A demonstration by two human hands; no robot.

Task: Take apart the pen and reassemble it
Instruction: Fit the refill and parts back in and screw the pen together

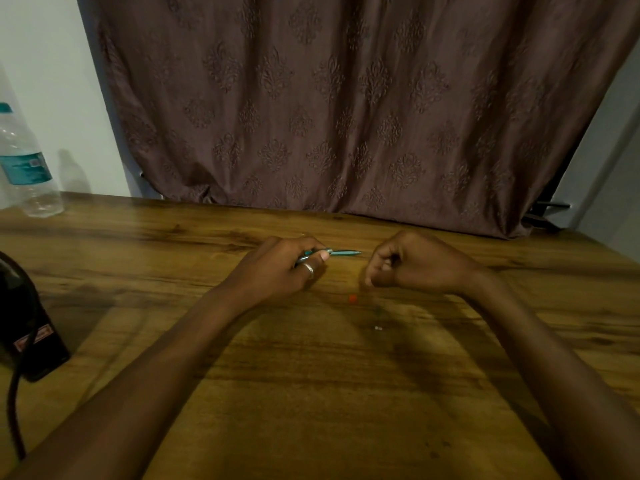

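Note:
A thin teal pen [341, 252] points right, just above the wooden table [311, 393]. My left hand [280, 268] grips its left end between thumb and fingers, and a ring shows on one finger. My right hand [412, 263] hovers a short way to the right of the pen tip, fingers curled in; whether they hold anything small is hidden. A small red piece [352, 298] lies on the table below the gap between my hands. A tiny white piece [377, 328] lies a little nearer to me.
A clear water bottle [26, 164] with a teal label stands at the far left corner. A black device [24, 323] with a cable sits at the left edge. A brown patterned curtain [346, 98] hangs behind the table's far edge.

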